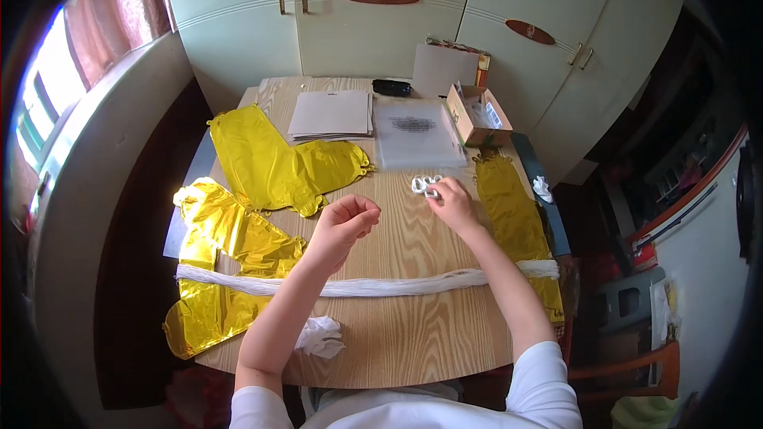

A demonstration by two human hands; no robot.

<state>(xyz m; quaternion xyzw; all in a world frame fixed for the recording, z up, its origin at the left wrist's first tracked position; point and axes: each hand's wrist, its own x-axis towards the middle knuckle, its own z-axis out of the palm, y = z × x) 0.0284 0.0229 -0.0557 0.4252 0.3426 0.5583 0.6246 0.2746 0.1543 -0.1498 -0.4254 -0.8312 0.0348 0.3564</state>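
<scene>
My right hand [455,205] pinches a small white looped coil [425,185] above the middle of the table; whether it is string or ribbon I cannot tell. To its left, my left hand [346,226] is closed with its fingers curled in, and anything inside them is hidden. Flat yellow foil balloons lie nearby: one large angled balloon [266,163] beyond my left hand, crumpled shiny ones [230,226] at the left, and another [509,199] to the right. A long bundle of white strings [389,284] stretches across the table, passing beneath both forearms.
On the wooden table [405,342], a stack of grey-white cards [330,114] and clear plastic sleeves [417,139] lie at the back. Beside them stand a small cardboard box [481,115] and a black case [392,88]. Crumpled white tissue [322,338] sits near the front edge.
</scene>
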